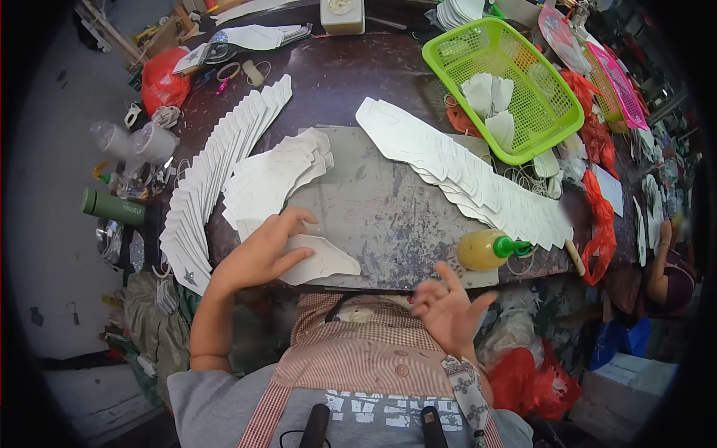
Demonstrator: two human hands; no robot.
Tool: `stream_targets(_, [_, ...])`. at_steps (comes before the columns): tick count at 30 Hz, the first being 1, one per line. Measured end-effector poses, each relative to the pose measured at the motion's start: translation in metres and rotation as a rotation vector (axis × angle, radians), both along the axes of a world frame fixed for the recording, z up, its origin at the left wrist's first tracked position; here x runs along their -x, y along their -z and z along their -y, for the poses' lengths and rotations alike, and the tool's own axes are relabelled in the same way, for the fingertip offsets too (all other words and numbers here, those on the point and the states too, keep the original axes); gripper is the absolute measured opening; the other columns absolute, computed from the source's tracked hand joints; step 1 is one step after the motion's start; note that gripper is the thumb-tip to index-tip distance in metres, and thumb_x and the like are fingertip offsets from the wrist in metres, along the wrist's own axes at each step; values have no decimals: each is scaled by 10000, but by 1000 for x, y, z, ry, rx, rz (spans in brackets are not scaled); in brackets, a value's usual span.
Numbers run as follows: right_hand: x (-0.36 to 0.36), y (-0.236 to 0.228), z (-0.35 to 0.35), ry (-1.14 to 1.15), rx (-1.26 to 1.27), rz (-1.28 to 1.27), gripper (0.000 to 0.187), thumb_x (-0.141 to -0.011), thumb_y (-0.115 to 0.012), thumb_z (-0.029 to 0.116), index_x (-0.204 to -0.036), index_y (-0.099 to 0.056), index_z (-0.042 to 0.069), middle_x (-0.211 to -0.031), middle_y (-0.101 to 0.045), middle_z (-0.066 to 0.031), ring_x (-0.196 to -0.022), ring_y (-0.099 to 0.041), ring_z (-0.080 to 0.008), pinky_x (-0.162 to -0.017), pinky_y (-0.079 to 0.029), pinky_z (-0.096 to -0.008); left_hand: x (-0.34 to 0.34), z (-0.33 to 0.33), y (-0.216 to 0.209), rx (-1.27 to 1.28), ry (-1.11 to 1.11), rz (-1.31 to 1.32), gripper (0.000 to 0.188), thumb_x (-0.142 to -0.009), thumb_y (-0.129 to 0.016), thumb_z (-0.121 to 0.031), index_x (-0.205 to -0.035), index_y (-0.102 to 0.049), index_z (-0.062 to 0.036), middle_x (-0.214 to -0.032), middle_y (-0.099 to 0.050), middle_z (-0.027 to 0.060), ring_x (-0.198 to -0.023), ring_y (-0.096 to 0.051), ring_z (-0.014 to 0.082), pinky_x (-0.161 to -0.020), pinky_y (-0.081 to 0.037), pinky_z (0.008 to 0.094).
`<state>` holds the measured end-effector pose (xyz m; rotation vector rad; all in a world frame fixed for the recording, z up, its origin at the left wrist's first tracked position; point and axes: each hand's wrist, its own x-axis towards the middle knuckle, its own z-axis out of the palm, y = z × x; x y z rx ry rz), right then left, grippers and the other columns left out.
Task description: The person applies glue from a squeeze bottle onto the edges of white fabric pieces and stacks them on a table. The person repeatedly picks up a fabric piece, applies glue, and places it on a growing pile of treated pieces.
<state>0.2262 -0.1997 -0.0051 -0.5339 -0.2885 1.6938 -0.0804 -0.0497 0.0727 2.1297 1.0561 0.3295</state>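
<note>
A single curved white cut piece, flat and pointed at one end, lies near the table's front edge. My left hand is over its left end, fingers apart and the thumb reaching across it. Just beyond that hand is a fanned pile of white cut pieces. My right hand hangs in front of the table edge, palm turned up, fingers spread and nothing in it. Close to it, a bottle of yellowish liquid with a green cap lies on its side.
Overlapping rows of white pieces run along the left and right. A stained grey board covers the table's middle. At the back right stands a green basket holding white pieces. A green flask lies left; another person sits far right.
</note>
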Motion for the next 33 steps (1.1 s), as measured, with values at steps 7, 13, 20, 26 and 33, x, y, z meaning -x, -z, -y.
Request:
stream_targets(7, [36,4,-47,-109,-723,2178,855,-723,-720,518,-1370,-493,8,-1177,-543,-229,-1038,-526,-347,-903,-422,-419,-10,-17,-13,34,64,-63,474,-853,-721,-110,-1247,-467,-38,-967,-635,160,-924,-643,296,-851,-485,366])
stream_targets(13, [7,-4,-17,-139,-841,2136,727,-740,-740,453,-1307,-566,33,-1313,-516,-208,-1156,-517,-329,-938,-412,-414,-22,-71,-59,-197,58,-62,503,-845,-694,-71,-1289,-463,-22,-1113,-557,130,-1001,-613,252,-909,-484,358])
stream_targets(20, [-64,58,81,712,352,1294,322,-921,-676,254,-1139,-643,19,-934,-677,-96,-823,-647,-205,-736,-529,-324,-135,-209,-30,-98,381,76,572,-714,-590,-114,-1265,-443,-66,-938,-599,127,-926,-616,264,-819,-476,378])
stream_targets(26, [-126,106,52,618,631,-58,900,-911,-494,685,-1461,-289,4,-1442,-425,-188,-1353,-392,-307,-1063,-373,-530,-188,-241,46,-168,484,11,687,-693,-613,-116,-1355,-437,-57,-1135,-607,185,-1094,-585,341,-972,-439,394])
stream_targets(33, [-100,46,96,336,378,953,689,-974,-562,498,-1459,-425,28,-1419,-497,-179,-1308,-480,-276,-1009,-437,-452,-114,-177,-15,-514,203,329,610,-805,-675,-72,-1382,-480,-40,-1437,-464,166,-1348,-434,327,-1130,-325,407])
